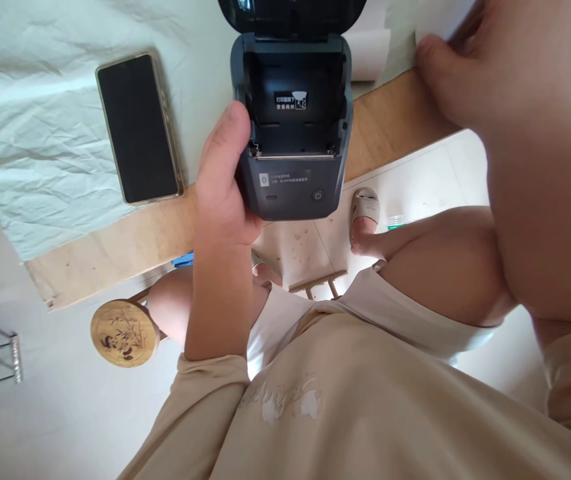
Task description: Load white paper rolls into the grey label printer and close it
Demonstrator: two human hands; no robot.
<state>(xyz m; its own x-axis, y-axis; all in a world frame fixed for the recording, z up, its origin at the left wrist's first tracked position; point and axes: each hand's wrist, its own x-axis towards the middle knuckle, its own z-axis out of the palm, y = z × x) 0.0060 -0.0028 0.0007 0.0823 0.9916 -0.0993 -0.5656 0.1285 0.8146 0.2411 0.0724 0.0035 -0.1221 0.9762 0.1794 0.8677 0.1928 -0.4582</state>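
My left hand [228,173] is wrapped round the left side of a dark grey portable label printer [290,183], thumb along its rim. The printer is tilted toward me over the table's front edge. Its black lid [292,17] stands raised, and the bay inside shows a small printed sticker but no roll. At the upper right, my right hand [465,80] is closed at the edge of a white paper-like thing [438,19], thumb against it. Most of that hand's fingers and the thing's far part are hidden or out of frame.
A phone [138,130] with a dark screen lies on the pale green cloth [40,133], left of the printer. Behind the printer lies a white object [370,53], partly covered. The wooden table edge [115,233] runs across; below stands a round wooden stool [124,333].
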